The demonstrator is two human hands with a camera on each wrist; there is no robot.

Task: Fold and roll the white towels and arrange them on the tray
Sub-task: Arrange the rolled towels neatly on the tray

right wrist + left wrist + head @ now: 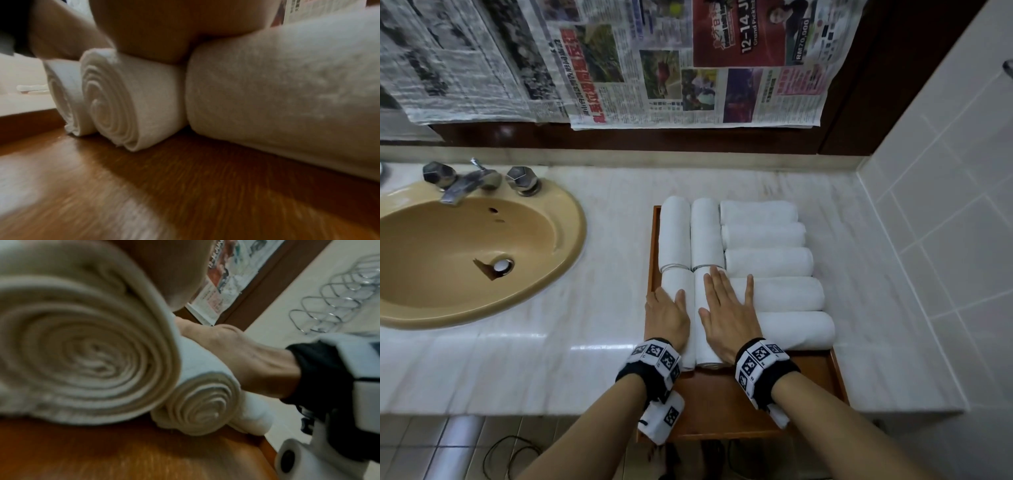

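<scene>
A wooden tray on the marble counter holds several rolled white towels. Two columns of rolls lie lengthwise at its left, and a stack of crosswise rolls fills its right. My left hand rests flat, fingers straight, on the near-left roll. Beside it, my right hand lies flat across the neighbouring lengthwise roll and the crosswise roll next to it. The left wrist view shows the near-left roll's spiral end and the right hand on the neighbouring roll. The right wrist view shows both lengthwise rolls' ends on bare tray wood.
A tan sink with a chrome faucet sits at the left of the counter. Newspaper covers the back wall, and a tiled wall closes the right. A wire rack hangs on that wall.
</scene>
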